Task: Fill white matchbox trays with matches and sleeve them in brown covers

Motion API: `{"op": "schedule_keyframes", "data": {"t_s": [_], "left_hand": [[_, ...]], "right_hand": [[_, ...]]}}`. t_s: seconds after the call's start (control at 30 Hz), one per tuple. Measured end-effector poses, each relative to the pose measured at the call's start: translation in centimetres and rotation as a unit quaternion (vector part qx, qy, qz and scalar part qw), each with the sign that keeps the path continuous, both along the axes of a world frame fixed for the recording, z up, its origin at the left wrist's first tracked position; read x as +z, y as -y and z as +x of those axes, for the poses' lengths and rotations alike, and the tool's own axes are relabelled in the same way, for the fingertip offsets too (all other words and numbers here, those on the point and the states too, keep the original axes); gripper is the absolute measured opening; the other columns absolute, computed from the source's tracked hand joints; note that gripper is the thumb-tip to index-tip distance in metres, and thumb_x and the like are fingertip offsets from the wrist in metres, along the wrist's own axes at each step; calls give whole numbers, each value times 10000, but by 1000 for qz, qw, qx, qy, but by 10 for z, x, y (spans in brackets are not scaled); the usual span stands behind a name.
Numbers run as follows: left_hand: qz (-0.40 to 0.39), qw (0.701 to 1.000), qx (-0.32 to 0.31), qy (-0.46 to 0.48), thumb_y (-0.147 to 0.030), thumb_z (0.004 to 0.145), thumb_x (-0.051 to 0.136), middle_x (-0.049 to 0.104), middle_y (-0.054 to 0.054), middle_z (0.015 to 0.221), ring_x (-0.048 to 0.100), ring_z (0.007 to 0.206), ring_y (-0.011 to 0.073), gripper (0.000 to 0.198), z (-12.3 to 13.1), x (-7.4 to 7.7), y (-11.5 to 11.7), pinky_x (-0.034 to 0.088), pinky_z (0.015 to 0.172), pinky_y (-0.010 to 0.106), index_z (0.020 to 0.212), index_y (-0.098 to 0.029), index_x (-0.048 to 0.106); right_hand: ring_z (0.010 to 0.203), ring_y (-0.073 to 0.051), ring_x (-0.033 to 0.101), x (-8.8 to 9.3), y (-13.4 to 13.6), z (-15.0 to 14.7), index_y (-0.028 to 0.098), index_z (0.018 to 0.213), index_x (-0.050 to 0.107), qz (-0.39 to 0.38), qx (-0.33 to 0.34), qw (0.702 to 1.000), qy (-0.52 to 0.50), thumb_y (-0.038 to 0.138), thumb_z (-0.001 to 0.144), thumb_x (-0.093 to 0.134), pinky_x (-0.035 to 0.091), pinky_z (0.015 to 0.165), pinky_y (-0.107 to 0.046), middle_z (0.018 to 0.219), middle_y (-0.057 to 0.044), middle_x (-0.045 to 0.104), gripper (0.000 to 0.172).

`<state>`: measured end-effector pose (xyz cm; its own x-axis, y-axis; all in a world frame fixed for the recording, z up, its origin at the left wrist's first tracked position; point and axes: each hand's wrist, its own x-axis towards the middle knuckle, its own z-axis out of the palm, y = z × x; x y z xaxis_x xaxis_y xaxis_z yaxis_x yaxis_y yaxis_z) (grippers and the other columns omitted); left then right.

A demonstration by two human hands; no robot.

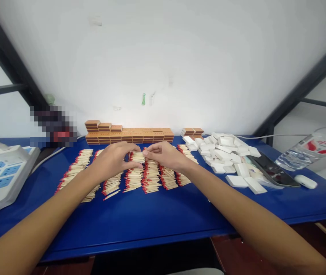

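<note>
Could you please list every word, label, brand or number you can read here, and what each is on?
No text can be read with certainty.
Bottle label: stylised lettering, too blurred to read.
Row of orange-brown matchboxes: marks on top, too small to read.

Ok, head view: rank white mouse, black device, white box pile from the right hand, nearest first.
1. White box pile, right of the right hand.
2. Black device, at the pile's right.
3. White mouse, right of the device.
</note>
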<state>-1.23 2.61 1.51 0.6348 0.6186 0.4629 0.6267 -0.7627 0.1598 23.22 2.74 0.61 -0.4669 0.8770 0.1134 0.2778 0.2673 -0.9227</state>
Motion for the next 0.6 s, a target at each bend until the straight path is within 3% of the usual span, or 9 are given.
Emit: {"op": "schedule_keyframes", "data": {"t_s": [0.13,0.33,0.6], "left_hand": [[-26,1000,10,4,-669,865,771,806,91,1104,744,932,260,537,-6,9,-2,551,801,355,1153,-216,751],[-112,993,21,-31,-584,996,616,809,76,916,713,746,207,417,-24,24,-11,497,660,302,1016,-214,806],[-147,988,-4,-41,-524,984,643,805,53,906,702,750,198,339,-29,23,-13,477,660,288,969,-232,815]], "right_hand": [[834,-188,707,1,-2,-8,182,870,791,0,-13,1000,6,459,936,766,527,797,-322,895,-69,807,286],[833,-189,718,-3,-1,-15,163,891,796,64,-54,996,41,408,899,813,529,780,-300,879,-73,807,245],[755,-159,658,-9,1,-17,191,920,812,151,-59,980,114,418,939,775,448,690,-273,864,-39,794,232]]}}
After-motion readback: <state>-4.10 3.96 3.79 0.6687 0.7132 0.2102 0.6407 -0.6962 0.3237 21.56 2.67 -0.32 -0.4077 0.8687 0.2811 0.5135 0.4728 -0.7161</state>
